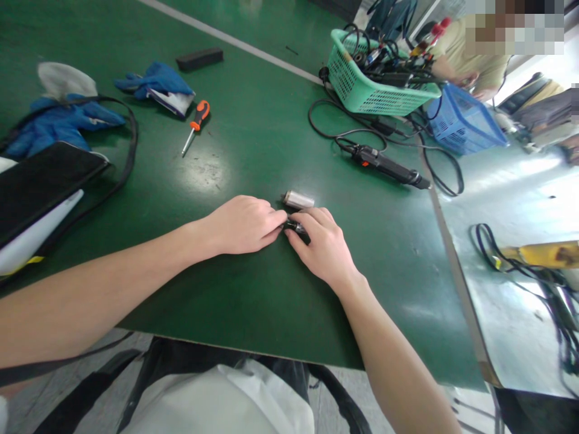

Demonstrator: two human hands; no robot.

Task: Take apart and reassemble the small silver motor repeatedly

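Both my hands meet low over the green table, closed on a small dark cylindrical part [295, 226] whose kind I cannot make out. The fingertips of my left hand [248, 224] pinch its left end. From the right, the thumb and fingers of my right hand [323, 241] wrap around it and hide much of it. Just beyond my fingers lies a silver metal cylinder [300, 200] with a darker left end, on its side.
An orange-handled screwdriver [197, 123], blue gloves [163, 84] and a dark block [199, 58] lie at the back left. A black electric screwdriver [389, 166] with its cord lies right, before a green basket [375, 93] of tools and a blue basket [465, 123]. A person sits beyond.
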